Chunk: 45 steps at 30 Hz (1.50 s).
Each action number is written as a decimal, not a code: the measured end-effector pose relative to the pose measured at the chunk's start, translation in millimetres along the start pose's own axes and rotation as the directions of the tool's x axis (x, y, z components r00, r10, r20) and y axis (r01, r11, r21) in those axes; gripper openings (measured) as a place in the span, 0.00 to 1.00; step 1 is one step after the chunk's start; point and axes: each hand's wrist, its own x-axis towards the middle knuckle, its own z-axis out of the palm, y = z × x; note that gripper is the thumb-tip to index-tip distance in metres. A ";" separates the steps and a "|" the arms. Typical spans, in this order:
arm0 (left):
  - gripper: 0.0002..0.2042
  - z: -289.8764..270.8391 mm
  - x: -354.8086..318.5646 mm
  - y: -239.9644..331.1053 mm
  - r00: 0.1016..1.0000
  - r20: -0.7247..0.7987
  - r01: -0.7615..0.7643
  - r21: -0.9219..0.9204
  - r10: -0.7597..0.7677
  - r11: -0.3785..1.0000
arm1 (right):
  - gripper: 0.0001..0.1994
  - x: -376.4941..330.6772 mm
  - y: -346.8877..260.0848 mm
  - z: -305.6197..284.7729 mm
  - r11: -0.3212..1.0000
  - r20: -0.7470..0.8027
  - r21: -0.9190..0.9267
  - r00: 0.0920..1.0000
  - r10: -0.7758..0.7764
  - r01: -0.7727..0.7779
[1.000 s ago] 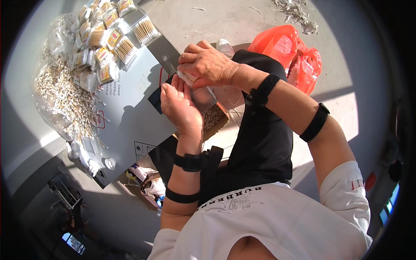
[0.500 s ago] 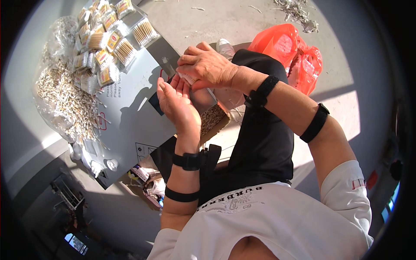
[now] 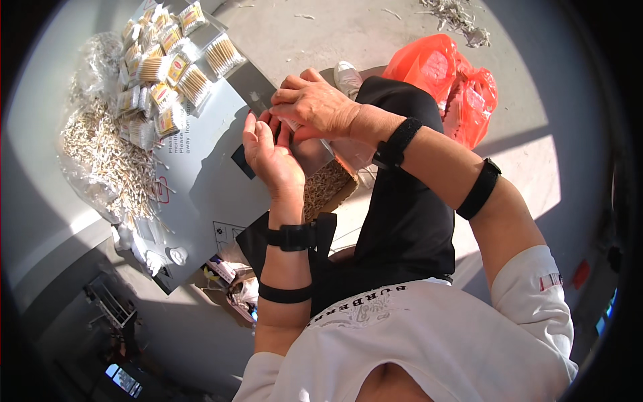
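Pinching a small clear packet (image 3: pixel 293 124) with the right hand (image 3: pixel 315 107), just above the lap. Cupping the left hand (image 3: pixel 271 151) palm up under it, fingers loose, not squeezing. Maybe risking little sticks sliding out, with only fingertips gripping. Counting now: 1 grey board (image 3: pixel 201 174), 1 orange bag (image 3: pixel 442 74), 1 heap of loose sticks (image 3: pixel 100 161), 1 open box (image 3: pixel 328 187), and about 15 filled packs (image 3: pixel 167 67), too crowded for counting surely.

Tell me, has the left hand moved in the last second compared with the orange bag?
Barely. The left hand stays raised, palm up under the right hand, at about the same spot left of the orange bag.
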 end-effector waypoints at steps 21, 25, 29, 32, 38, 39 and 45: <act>0.35 -33.4 7.0 -17.8 0.689 0.724 -0.676 0.650 0.013 -0.346 | 0.15 -22.6 -16.5 5.8 -0.282 0.322 0.947 0.465 0.825 -0.155; 0.35 -23.7 6.5 -20.4 0.671 0.741 -0.706 0.628 -0.025 -0.326 | 0.13 -21.4 10.9 27.5 -0.037 0.159 0.966 0.474 0.866 -0.256; 0.36 -30.8 10.9 -20.9 0.654 0.757 -0.720 0.629 0.018 -0.294 | 0.15 -16.0 5.8 25.0 -0.129 0.198 0.968 0.343 0.918 -0.214; 0.37 -33.6 9.9 -20.7 0.648 0.761 -0.718 0.624 0.033 -0.308 | 0.15 -15.5 2.9 14.6 -0.372 0.377 0.926 0.245 0.893 -0.070; 0.38 -27.6 10.6 -12.5 0.628 0.778 -0.750 0.596 -0.024 -0.287 | 0.14 -16.4 7.1 21.1 -0.149 0.227 0.963 0.383 0.895 -0.224; 0.37 -25.8 10.2 -9.8 0.629 0.776 -0.761 0.600 -0.051 -0.245 | 0.14 -18.1 8.4 21.9 -0.148 0.225 0.964 0.381 0.897 -0.221; 0.27 -46.7 21.1 8.6 0.794 0.543 -0.606 0.744 0.272 0.283 | 0.22 -26.2 2.8 7.7 -0.005 0.163 0.945 0.459 0.873 -0.326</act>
